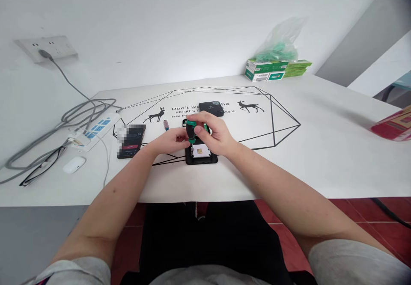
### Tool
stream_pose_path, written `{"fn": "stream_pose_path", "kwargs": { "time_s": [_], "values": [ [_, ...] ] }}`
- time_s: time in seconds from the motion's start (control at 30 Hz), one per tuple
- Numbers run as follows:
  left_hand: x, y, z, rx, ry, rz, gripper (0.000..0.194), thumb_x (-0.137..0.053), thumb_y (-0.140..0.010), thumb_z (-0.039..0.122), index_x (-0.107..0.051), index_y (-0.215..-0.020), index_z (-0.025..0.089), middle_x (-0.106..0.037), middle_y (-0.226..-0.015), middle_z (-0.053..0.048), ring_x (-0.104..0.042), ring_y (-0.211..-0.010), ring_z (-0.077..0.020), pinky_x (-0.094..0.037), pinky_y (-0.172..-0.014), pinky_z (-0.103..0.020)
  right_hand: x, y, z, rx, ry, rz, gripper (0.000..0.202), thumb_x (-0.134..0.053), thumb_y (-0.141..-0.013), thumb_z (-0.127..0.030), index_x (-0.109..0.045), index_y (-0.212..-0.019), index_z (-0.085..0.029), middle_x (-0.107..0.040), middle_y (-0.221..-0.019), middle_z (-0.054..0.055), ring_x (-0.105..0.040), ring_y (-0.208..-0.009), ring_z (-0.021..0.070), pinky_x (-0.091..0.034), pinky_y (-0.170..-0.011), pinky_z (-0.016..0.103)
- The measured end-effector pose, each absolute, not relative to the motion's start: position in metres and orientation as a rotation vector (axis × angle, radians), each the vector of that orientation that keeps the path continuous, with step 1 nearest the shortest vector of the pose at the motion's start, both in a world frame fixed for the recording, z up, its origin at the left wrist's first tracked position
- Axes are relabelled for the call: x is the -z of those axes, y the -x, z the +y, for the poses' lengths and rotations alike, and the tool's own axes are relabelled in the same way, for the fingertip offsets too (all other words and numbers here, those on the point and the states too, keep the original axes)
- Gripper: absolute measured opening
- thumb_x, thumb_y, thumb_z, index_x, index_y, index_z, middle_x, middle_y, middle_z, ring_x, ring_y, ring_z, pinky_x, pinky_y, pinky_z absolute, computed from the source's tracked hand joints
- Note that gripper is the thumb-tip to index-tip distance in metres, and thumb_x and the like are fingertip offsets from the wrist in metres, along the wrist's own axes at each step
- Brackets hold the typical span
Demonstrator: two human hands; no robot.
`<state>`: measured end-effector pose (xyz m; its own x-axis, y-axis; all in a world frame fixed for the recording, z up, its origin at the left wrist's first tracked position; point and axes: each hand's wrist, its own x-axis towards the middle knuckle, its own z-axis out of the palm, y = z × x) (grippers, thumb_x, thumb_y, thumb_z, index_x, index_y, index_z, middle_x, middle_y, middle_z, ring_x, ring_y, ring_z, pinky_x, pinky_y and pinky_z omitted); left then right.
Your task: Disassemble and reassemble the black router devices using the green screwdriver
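Observation:
A green-and-black screwdriver [191,131] stands nearly upright in my right hand [215,134], fingers and thumb closed round its handle. Beneath it lies an opened black device [202,161], flat on the table, with a white inner part and a gold-coloured square in its lower half. My left hand [169,141] is at the device's left edge, fingers curled in close to the screwdriver's lower end; what they pinch, if anything, is hidden. The hands cover the device's upper middle, and the screwdriver's tip cannot be made out clearly.
Behind the device sits a black box-shaped unit [211,108]. A second small screwdriver [166,125] and a phone [131,141] lie to the left. Farther left are a power strip [99,130], coiled cable, glasses [43,165] and a white case [74,164]. Green-and-white boxes [266,69] stand back right.

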<state>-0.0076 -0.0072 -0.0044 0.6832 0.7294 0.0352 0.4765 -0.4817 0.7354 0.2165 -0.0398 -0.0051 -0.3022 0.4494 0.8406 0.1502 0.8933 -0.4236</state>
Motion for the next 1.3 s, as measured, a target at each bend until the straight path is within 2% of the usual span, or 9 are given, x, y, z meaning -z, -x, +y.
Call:
{"fn": "stream_pose_path", "kwargs": {
  "time_s": [0.17, 0.37, 0.47, 0.57, 0.67, 0.83, 1.0, 1.17, 1.3],
  "values": [
    [0.017, 0.011, 0.012, -0.736, -2.324, 1.163, 0.018, -0.061, -0.095, 0.035, -0.071, -0.094, 0.02, -0.065, -0.092, -0.004, -0.06, -0.087, -0.0232, -0.051, -0.085, -0.037, 0.003, -0.215, -0.038, -0.254, 0.471, -1.842, 0.025, -0.063, -0.106, -0.048, -0.064, -0.124, -0.03, -0.064, -0.095, 0.003, -0.06, -0.078, 0.0199, -0.058, -0.077, 0.043],
    [0.032, 0.016, 0.022, -0.721, -2.423, 1.652, 0.018, -0.065, -0.097, 0.03, -0.074, -0.11, 0.023, -0.064, -0.124, -0.013, -0.057, -0.127, -0.0355, -0.047, -0.111, -0.053, 0.013, -0.21, -0.035, -0.509, 0.509, -1.674, 0.042, -0.08, -0.094, -0.055, -0.053, -0.115, -0.03, -0.07, -0.124, 0.007, -0.071, -0.089, 0.0187, -0.062, -0.081, 0.041],
    [0.034, 0.015, 0.021, -0.637, -2.418, 1.773, 0.018, -0.064, -0.099, 0.032, -0.074, -0.113, 0.024, -0.064, -0.13, -0.014, -0.054, -0.131, -0.0387, -0.046, -0.11, -0.058, 0.015, -0.211, -0.037, -0.536, 0.554, -1.67, 0.049, -0.084, -0.09, -0.058, -0.057, -0.12, -0.03, -0.074, -0.126, 0.008, -0.074, -0.085, 0.0189, -0.064, -0.081, 0.042],
    [0.033, 0.014, 0.019, -0.554, -2.411, 1.844, 0.023, -0.058, -0.1, 0.02, -0.074, -0.115, 0.025, -0.065, -0.133, -0.015, -0.052, -0.133, -0.0401, -0.046, -0.107, -0.059, 0.012, -0.213, -0.04, -0.401, 0.543, -1.738, 0.036, -0.068, -0.103, -0.055, -0.064, -0.129, -0.029, -0.077, -0.126, 0.011, -0.072, -0.085, 0.0206, -0.064, -0.081, 0.044],
    [0.032, 0.013, 0.019, -0.486, -2.406, 1.883, 0.038, -0.052, -0.097, 0.008, -0.074, -0.121, 0.026, -0.066, -0.136, -0.015, -0.051, -0.134, -0.0402, -0.045, -0.106, -0.06, 0.007, -0.216, -0.04, -0.301, 0.466, -1.786, 0.033, -0.051, -0.111, -0.042, -0.068, -0.135, -0.028, -0.078, -0.126, 0.011, -0.072, -0.095, 0.0224, -0.063, -0.083, 0.044],
    [0.032, 0.012, 0.019, -0.387, -2.418, 1.93, 0.041, -0.048, -0.1, 0.01, -0.071, -0.13, 0.027, -0.064, -0.142, -0.014, -0.048, -0.138, -0.0382, -0.045, -0.107, -0.056, 0.005, -0.22, -0.036, -0.26, 0.397, -1.81, 0.037, -0.046, -0.113, -0.034, -0.073, -0.138, -0.029, -0.077, -0.123, 0.01, -0.071, -0.113, 0.0256, -0.06, -0.099, 0.05],
    [0.035, 0.014, 0.021, -0.331, -2.449, 1.921, 0.044, -0.048, -0.102, 0.01, -0.072, -0.132, 0.03, -0.063, -0.141, -0.012, -0.045, -0.14, -0.0369, -0.043, -0.109, -0.053, 0.007, -0.222, -0.033, -0.266, 0.414, -1.785, 0.038, -0.047, -0.112, -0.029, -0.076, -0.136, -0.032, -0.07, -0.111, 0.007, -0.067, -0.103, 0.0225, -0.059, -0.094, 0.047],
    [0.038, 0.016, 0.021, -0.31, -2.49, 1.889, 0.046, -0.048, -0.101, 0.007, -0.077, -0.127, 0.032, -0.065, -0.136, -0.011, -0.046, -0.138, -0.0368, -0.042, -0.106, -0.053, 0.007, -0.22, -0.032, -0.213, 0.483, -1.767, 0.031, -0.058, -0.109, -0.034, -0.074, -0.136, -0.031, -0.066, -0.102, 0.005, -0.061, -0.09, 0.0201, -0.06, -0.083, 0.043],
    [0.037, 0.016, 0.021, -0.294, -2.496, 1.884, 0.047, -0.048, -0.1, 0.007, -0.078, -0.126, 0.032, -0.066, -0.137, -0.012, -0.046, -0.137, -0.0378, -0.042, -0.106, -0.054, 0.006, -0.218, -0.033, -0.209, 0.525, -1.748, 0.028, -0.069, -0.104, -0.039, -0.073, -0.13, -0.031, -0.067, -0.107, 0.006, -0.062, -0.088, 0.0194, -0.062, -0.082, 0.044]
  ]
}}
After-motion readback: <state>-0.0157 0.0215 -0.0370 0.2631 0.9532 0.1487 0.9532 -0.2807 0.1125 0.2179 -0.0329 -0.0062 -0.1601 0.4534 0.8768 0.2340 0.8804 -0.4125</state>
